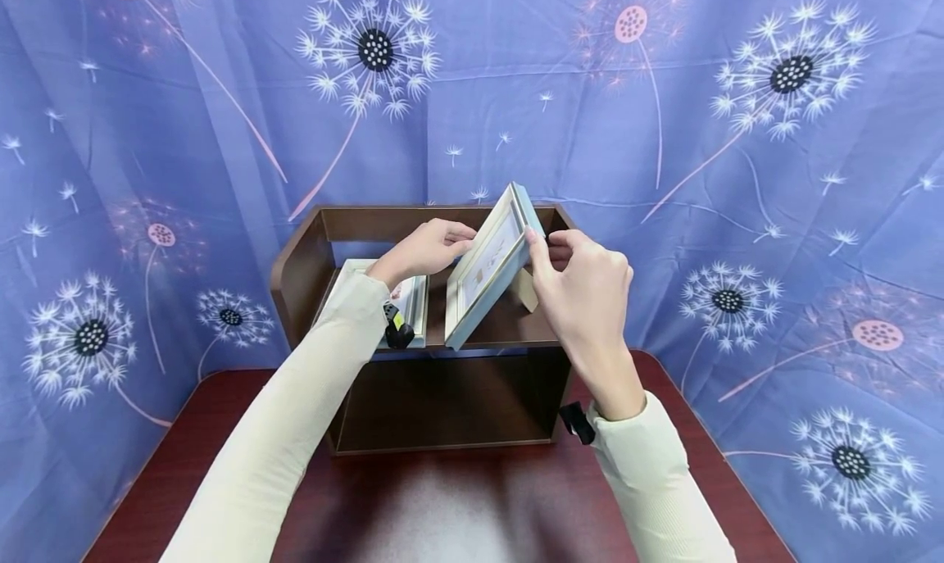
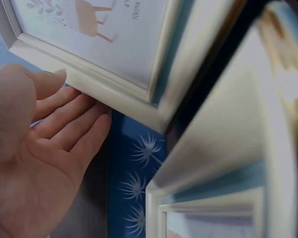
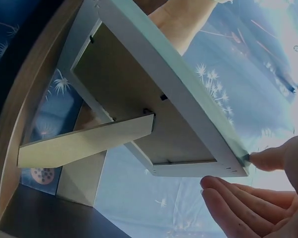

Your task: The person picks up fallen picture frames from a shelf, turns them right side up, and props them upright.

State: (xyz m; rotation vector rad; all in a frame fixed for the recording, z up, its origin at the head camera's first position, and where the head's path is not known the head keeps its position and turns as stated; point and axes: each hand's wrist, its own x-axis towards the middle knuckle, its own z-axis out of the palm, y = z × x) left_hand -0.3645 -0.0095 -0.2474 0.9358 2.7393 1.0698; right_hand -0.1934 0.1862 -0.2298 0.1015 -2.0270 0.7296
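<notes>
A cream picture frame (image 1: 490,260) stands tilted over the top of a dark brown shelf, its drawing turned toward the left. The person's right hand (image 1: 586,288) pinches its outer corner, thumb on the edge and fingers behind. At the frame's near rim, the left hand (image 2: 44,129) has its fingers nearly straight, thumb over the front and fingertips partly hidden behind. From the back panel (image 3: 139,99) a support leg (image 3: 89,141) sticks out toward the shelf's side board. A second picture frame (image 1: 416,309) is on the shelf's left, partly covered by the left forearm.
The shelf (image 1: 302,272) has raised side and back boards and stands on a reddish-brown table (image 1: 442,506). Below its top is a compartment (image 1: 442,403). A blue dandelion-print curtain (image 1: 516,104) hangs close behind and on both sides.
</notes>
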